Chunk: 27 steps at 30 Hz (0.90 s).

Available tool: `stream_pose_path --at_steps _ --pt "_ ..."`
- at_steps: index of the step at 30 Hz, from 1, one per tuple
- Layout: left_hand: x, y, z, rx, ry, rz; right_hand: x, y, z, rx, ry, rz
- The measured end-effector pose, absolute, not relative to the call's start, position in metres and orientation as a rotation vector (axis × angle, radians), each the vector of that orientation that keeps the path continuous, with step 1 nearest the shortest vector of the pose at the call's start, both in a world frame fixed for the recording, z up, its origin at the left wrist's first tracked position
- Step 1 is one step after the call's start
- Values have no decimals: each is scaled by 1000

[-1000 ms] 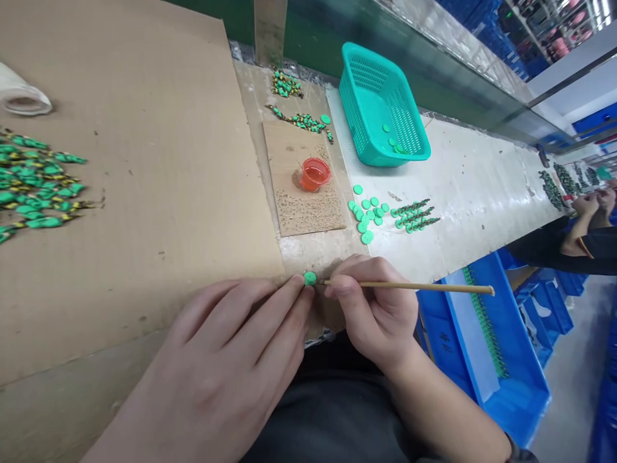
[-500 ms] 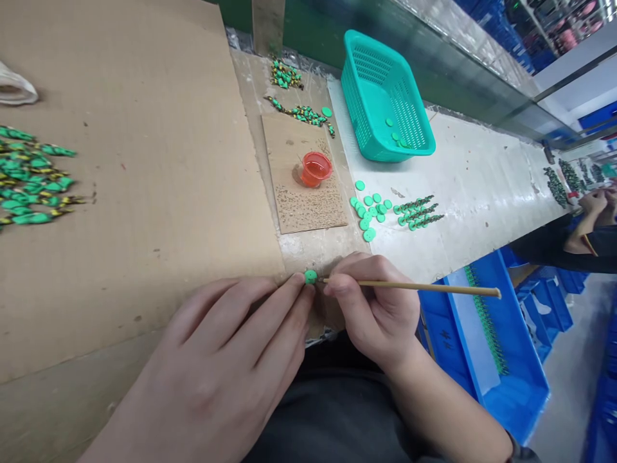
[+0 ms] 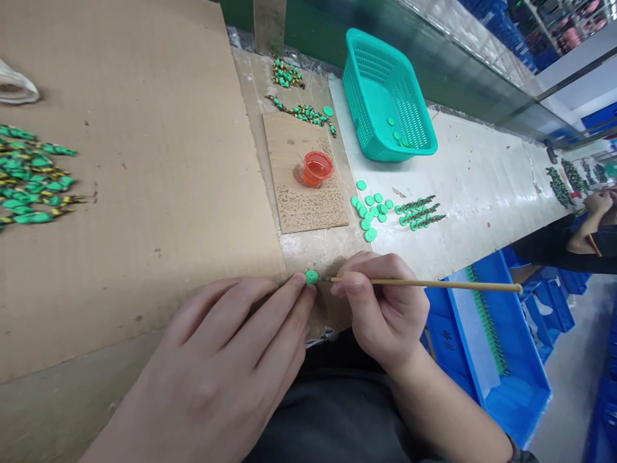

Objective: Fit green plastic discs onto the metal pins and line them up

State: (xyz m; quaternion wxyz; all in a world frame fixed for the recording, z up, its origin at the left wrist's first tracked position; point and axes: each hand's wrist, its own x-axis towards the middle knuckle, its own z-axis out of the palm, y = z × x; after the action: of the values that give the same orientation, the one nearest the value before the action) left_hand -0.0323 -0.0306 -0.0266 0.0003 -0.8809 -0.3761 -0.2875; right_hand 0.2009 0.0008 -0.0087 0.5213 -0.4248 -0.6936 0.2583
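My left hand [image 3: 231,354] lies palm down at the table's near edge, fingertips closed on a small round green disc [image 3: 312,277] with tiny holes. My right hand [image 3: 385,308] pinches a thin wooden stick [image 3: 448,284] with a fine dark tip. That tip points left and sits just right of the disc; whether it touches cannot be made out. Beyond my hands, a small red cup [image 3: 317,170] with liquid in it stands on a speckled cardboard piece [image 3: 308,209]. Loose green discs [image 3: 369,215] lie right of the cardboard, beside several discs with dark twisted stems [image 3: 419,213].
A teal basket [image 3: 390,96] with a few discs stands at the back. Green-and-yellow pieces lie in a heap [image 3: 288,74] and on the large cardboard sheet [image 3: 144,161]. Blue bins [image 3: 511,360] sit lower right. Another person's hand [image 3: 599,202] shows at far right.
My right hand has shifted a little to the right, drawing the stick's tip back from the disc. My left hand and the disc have stayed nearly still.
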Motion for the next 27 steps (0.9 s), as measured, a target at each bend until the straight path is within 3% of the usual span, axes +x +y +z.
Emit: stream_pose_path --at_steps 27 --pt "-29 -25 -17 -2774 -1158 -926 209 15 37 -1148 -2074 548"
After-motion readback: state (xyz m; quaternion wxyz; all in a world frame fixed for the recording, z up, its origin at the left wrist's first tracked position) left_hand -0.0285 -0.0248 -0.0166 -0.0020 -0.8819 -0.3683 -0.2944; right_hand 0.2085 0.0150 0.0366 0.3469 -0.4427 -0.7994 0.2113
